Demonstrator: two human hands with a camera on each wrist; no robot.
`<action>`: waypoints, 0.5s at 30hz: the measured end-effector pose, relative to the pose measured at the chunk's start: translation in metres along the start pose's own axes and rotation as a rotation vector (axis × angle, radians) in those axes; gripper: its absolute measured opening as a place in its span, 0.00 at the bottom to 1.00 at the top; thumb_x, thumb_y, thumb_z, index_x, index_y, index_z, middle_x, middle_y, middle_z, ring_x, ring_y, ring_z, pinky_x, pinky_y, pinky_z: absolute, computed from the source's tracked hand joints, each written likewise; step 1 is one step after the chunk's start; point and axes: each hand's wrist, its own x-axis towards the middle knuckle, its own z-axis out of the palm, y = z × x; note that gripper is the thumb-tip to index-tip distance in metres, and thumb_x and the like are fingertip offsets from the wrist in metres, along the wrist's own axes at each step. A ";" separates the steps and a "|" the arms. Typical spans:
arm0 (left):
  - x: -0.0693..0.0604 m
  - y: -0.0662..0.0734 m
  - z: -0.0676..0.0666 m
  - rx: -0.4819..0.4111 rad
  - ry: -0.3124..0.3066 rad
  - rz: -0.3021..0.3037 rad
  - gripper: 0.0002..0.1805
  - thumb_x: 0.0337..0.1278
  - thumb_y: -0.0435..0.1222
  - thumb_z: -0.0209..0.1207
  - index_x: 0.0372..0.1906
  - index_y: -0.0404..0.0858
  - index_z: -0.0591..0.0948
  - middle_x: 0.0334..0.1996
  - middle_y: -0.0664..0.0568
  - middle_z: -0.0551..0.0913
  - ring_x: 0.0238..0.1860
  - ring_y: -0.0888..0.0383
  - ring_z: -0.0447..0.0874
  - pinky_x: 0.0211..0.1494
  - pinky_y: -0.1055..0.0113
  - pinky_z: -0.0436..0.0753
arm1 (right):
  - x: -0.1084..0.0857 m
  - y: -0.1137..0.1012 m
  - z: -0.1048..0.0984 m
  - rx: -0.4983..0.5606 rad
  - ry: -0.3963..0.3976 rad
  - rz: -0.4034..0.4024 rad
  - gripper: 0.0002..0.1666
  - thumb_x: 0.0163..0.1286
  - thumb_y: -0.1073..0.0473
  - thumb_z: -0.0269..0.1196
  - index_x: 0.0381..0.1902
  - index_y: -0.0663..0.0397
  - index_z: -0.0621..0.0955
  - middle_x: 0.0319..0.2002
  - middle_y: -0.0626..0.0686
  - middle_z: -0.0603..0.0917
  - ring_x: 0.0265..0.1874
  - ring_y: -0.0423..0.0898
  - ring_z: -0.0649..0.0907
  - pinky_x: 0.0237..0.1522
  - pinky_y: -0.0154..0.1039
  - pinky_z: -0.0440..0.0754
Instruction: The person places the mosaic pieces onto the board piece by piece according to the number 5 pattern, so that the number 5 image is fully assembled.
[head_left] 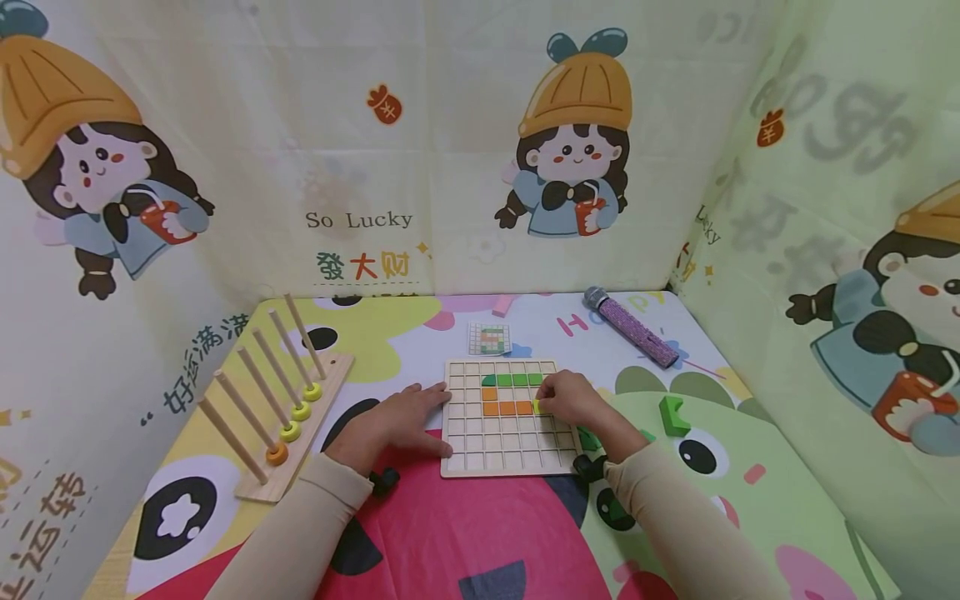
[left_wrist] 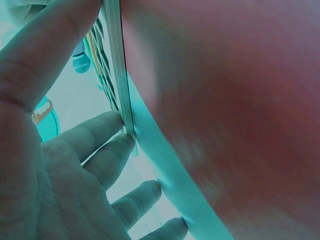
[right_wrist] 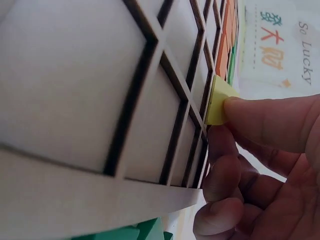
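Observation:
The wooden grid board (head_left: 495, 460) lies flat, with a green row of pieces (head_left: 517, 380) and an orange L-shaped group (head_left: 510, 408) in its cells. My right hand (head_left: 581, 407) pinches a small yellow piece (right_wrist: 217, 102) between thumb and finger, at the end of the orange row; in the right wrist view the hand (right_wrist: 265, 150) holds it against the grid. At the board's left edge rests my left hand (head_left: 393, 427), thumb and fingers spread; the left wrist view shows the fingers of this hand (left_wrist: 75, 165) touching the edge.
A pattern card (head_left: 490, 339) lies behind the board, with a pink block (head_left: 502, 305) beyond it. On the left stands a pegged rack (head_left: 300, 442) with rings. A glittery microphone (head_left: 633, 327) lies at the back right. Green pieces (head_left: 675, 415) are right of the board.

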 end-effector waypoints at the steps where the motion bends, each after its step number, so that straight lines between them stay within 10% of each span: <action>1: 0.000 0.000 0.000 -0.001 0.000 0.000 0.57 0.41 0.58 0.78 0.79 0.48 0.67 0.81 0.52 0.62 0.81 0.37 0.56 0.73 0.36 0.71 | 0.000 -0.001 0.000 -0.012 0.005 0.000 0.03 0.69 0.63 0.68 0.36 0.56 0.87 0.31 0.49 0.86 0.30 0.44 0.79 0.37 0.42 0.81; 15: 0.000 -0.001 0.001 -0.015 0.011 0.009 0.57 0.41 0.58 0.78 0.79 0.48 0.67 0.81 0.52 0.62 0.80 0.37 0.56 0.73 0.35 0.71 | -0.003 -0.003 0.001 -0.031 0.021 0.013 0.04 0.68 0.65 0.68 0.39 0.54 0.88 0.36 0.49 0.88 0.36 0.47 0.83 0.43 0.47 0.84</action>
